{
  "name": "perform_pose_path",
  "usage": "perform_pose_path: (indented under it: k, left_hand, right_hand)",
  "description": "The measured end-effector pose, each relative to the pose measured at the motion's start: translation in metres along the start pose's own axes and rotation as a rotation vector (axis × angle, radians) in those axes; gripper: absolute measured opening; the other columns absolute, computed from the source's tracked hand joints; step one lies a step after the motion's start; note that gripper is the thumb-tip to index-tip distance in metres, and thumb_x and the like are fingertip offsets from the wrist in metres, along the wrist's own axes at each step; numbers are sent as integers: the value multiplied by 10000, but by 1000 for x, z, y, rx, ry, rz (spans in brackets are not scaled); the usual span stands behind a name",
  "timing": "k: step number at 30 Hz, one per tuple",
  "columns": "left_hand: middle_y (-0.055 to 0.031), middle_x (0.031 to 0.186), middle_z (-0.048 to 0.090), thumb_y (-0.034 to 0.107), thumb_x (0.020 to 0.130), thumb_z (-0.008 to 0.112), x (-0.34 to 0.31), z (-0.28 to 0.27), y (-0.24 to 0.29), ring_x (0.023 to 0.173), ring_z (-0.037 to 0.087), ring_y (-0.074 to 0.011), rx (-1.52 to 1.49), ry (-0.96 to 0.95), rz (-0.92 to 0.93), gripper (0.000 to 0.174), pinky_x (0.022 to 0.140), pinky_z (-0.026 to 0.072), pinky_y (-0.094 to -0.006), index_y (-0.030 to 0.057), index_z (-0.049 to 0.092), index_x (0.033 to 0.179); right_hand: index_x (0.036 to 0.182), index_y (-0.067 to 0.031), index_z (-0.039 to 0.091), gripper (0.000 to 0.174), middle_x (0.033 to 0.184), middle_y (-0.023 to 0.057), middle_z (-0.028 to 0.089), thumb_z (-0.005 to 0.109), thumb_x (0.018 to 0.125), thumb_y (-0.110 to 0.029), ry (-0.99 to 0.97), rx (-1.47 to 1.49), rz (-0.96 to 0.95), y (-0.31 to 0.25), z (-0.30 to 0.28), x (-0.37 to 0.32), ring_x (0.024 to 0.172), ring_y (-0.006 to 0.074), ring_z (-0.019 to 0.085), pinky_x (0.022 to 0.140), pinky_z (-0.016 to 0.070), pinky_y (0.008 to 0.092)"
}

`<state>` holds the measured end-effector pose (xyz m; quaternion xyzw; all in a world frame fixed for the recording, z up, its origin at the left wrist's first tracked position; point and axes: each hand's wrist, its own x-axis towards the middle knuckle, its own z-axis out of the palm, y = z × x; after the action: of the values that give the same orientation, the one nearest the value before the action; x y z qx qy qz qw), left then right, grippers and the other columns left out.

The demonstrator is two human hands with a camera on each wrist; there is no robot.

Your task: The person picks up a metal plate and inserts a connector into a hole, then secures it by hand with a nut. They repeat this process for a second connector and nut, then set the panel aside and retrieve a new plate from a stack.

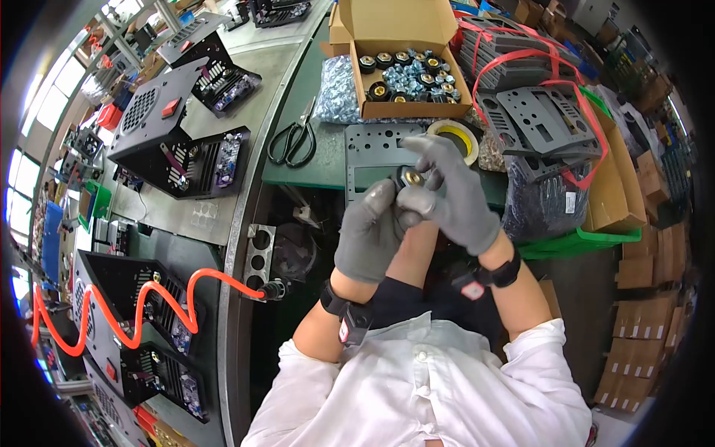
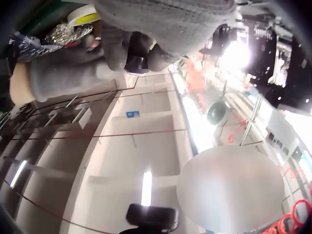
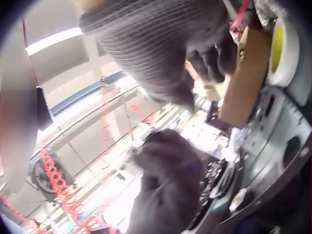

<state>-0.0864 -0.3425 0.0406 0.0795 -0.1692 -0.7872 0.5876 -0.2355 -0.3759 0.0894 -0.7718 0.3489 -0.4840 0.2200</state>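
Observation:
In the head view, a black round part [image 1: 410, 178] with a brass centre is between the two grey-gloved hands, above the near edge of a grey perforated plate [image 1: 372, 144]. My left hand [image 1: 367, 235] pinches this part between thumb and fingers; the left wrist view also shows the dark part [image 2: 137, 62] at that hand's [image 2: 168, 24] fingertips. Close on the other side is my right hand [image 1: 458, 195], fingers bent and spread, thumb near the part. Nothing is visible in the right hand [image 3: 156, 46] in the right wrist view, where the left hand [image 3: 168, 183] is separate below.
Beyond the plate, a cardboard box [image 1: 413, 110] holds black parts and screws. Scissors [image 1: 294, 140] lie to its left, a tape roll [image 1: 471, 141] nearer right. Strapped grey plates [image 1: 547, 123] are stacked at right. Black housings [image 1: 153, 112] and an orange coiled hose [image 1: 134, 339] are at left.

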Motion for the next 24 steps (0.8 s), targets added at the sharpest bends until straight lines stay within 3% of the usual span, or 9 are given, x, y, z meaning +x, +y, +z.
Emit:
perform_pose_path:
  k: [1,2,4,8,14,17,20,21,24]
  left_hand:
    - [-149,1167,583,264,988,512,0,3,3,936,596,-162,12,-35,38,405,786,530,-256,-44,494,1252]
    - [-163,1167,581,247,986,518,-2,-10,9,925,604,-178,-42,-105,54,402,793,534,-259,-56,492,1250]
    - [-165,1161,584,251,982,525,-6,-9,13,894,604,-195,-58,-70,38,417,784,538,-266,-69,489,1248]
    - [-133,984,659,309,979,533,2,-8,-3,831,633,-156,73,18,-30,403,748,529,-249,-49,579,1157]
    - [-168,998,656,288,1001,495,-1,1,2,843,646,-184,27,65,15,393,744,538,-252,-63,567,1164]
    - [-163,1009,654,268,1007,484,2,-6,-7,846,649,-190,-26,22,-22,377,747,546,-258,-62,556,1177]
    - [-164,1168,587,230,984,528,4,-14,-3,922,606,-197,-150,-86,-12,401,814,543,-286,-64,486,1254]
    - [-161,1097,621,244,989,521,2,-8,1,880,626,-191,-113,-35,-18,383,779,544,-273,-61,518,1222]
    - [-157,1041,651,275,987,526,-3,-12,-8,833,642,-176,-21,45,-22,389,730,546,-249,-53,548,1196]
  right_hand:
    - [1202,-73,576,508,1085,86,590,769,774,-266,-105,-53,288,1,-11,-2,768,173,592,609,509,295]
    - [1222,-66,564,528,1132,90,597,765,779,-272,28,-243,138,43,-13,-9,816,152,603,619,511,282]
    - [1220,-60,565,511,1111,91,609,762,783,-238,69,-167,417,74,-28,-19,821,141,610,633,507,271]
    - [1188,-56,586,448,1077,79,621,750,783,-158,-11,-24,205,-11,-11,-5,799,134,602,662,509,279]
    - [1155,-51,605,440,1070,87,611,762,753,-132,129,-114,366,45,-26,-17,770,126,583,640,483,258]
    - [1139,-52,603,403,1059,84,611,730,760,-105,10,-23,64,2,-12,-8,791,128,577,669,499,256]
    - [1115,-70,610,384,1008,64,606,748,762,-132,98,-315,220,49,-21,-18,789,118,570,627,465,241]
    - [1080,-71,614,368,951,56,602,761,753,-156,133,-190,396,62,-25,-27,769,133,577,627,460,256]
    - [1034,-61,624,323,924,53,614,759,751,-137,131,30,346,17,-16,-23,736,151,592,636,477,271]
